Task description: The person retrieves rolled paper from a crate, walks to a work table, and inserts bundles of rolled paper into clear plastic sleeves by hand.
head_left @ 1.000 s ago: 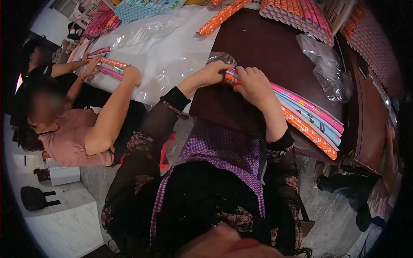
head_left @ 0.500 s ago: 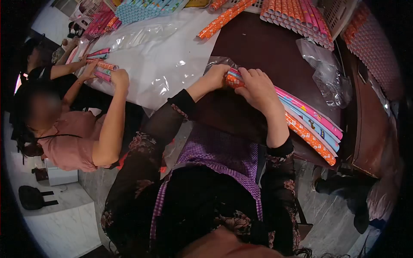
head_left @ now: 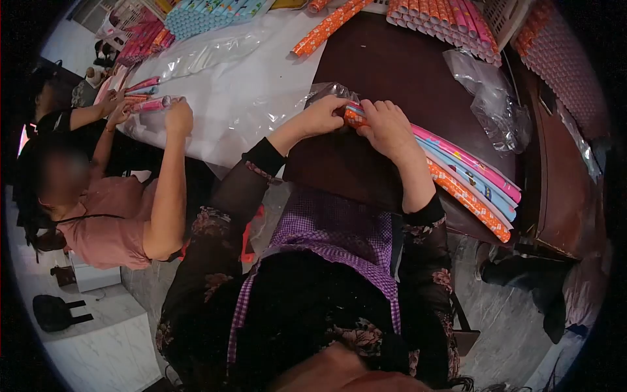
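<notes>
Right hand wraps the 10 o'clock end of the rolled paper bundle, which fans toward 4 o'clock over the dark surface. Left hand curls at that same end; fingertips hidden, can't tell if gripping. Clear film just past left hand, crumpled clear plastic at 2 o'clock, stacked tubes at 1. Crate beyond, cut off, contents unclear.
</notes>
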The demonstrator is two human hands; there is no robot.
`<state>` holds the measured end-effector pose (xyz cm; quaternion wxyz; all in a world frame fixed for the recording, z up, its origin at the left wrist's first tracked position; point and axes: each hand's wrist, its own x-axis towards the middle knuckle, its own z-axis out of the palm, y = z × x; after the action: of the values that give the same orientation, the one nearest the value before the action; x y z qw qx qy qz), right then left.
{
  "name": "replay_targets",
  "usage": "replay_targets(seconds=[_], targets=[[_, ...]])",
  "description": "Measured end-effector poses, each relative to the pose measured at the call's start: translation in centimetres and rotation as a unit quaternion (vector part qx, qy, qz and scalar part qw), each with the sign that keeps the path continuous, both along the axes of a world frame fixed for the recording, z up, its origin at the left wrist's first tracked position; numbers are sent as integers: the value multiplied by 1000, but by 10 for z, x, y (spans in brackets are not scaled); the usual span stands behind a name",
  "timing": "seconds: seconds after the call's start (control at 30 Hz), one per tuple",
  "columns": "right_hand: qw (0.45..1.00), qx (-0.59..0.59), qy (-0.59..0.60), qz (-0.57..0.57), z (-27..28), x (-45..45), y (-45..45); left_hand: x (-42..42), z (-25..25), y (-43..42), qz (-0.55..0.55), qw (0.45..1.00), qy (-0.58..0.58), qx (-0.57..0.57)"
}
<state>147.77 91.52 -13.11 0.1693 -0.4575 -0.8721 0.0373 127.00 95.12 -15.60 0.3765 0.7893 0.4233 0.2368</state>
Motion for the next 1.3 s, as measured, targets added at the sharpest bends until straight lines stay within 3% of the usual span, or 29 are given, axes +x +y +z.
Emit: replay_targets(seconds=[0.13, 0.2, 0.43, 0.5, 0.6, 0.7, 0.8, 0.93, 1.03, 1.1, 1.13, 1.2, 1.3], targets=[[1000, 4, -5, -6, -5, 1, 3, 6, 3, -5, -8, 999, 20, -31], [998, 60, 5, 10, -7, 1, 3, 11, 1, -10, 16, 996, 57, 60], [999, 39, -5, -1, -10, 0, 4, 20, 0, -7, 76, 986, 91, 118], [999, 44, 14, -2, -10, 0, 4, 21, 1, -4, 84, 977, 55, 187], [999, -28, 2, -16, -3, -1, 5, 16, 16, 6, 11, 987, 100, 123], [1000, -27, 8, 2, -7, -1, 8, 18, 29, -2, -19, 993, 90, 70], [1000, -9, 3, 17, -8, -2, 9, 16, 29, -8, -42, 987, 71, 137], [999, -19, -4, 27, -4, -2, 6, 8, 34, -18, -27, 993, 14, 113], [1000, -6, 10, 22, -4, -3, 6, -7, 35, -47, 52, 995, -32, 82], [1000, -12, 14, 21, -1, -3, 5, -21, 22, -78, 180, 917, 172, 311], [1000, -12, 15, 23, -1, -3, 6, -27, 13, -96, 182, 917, 173, 311], [1000, -17, 3, 10, -3, -5, 8, -40, -5, -124, 242, 873, 305, 295], [1000, -21, 14, 10, 1, -5, 5, -62, -18, -139, 245, 884, 272, 291]])
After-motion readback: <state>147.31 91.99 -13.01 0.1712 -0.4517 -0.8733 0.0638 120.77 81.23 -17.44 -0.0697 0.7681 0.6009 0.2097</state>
